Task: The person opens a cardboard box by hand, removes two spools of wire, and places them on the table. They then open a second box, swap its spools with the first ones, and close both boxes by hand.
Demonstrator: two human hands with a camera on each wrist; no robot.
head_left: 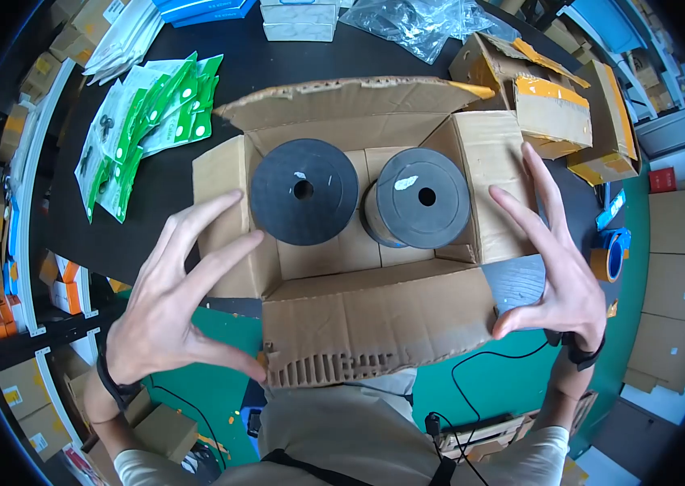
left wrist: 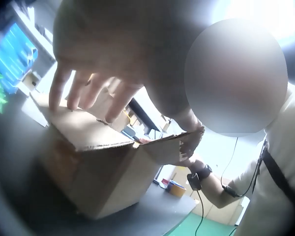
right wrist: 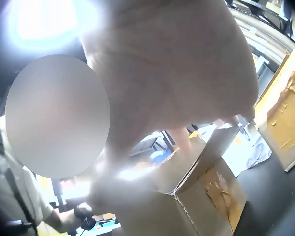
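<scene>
An opened cardboard box [head_left: 375, 316] with its flaps folded outward is in front of me in the head view. Inside lie two spools, a black one [head_left: 326, 215] at left and a dark grey one [head_left: 411, 227] at right, each with a round centre hole. My left hand [head_left: 156, 308] spreads its fingers over the left flap [head_left: 225, 219], its thumb at the front flap's left corner. Across the box, my right hand [head_left: 565, 275] has spread fingers over the right flap [head_left: 496, 178] and its thumb by the front flap's right edge. Both wrist views show these hands over the flaps.
Green-and-white packets [head_left: 152, 121] lie at the back left of the dark table [head_left: 253, 57]. Clear plastic bags [head_left: 415, 24] sit at the back. More cardboard boxes [head_left: 553, 121] stand behind the right flap, with a tape roll [head_left: 606, 259] at the right edge.
</scene>
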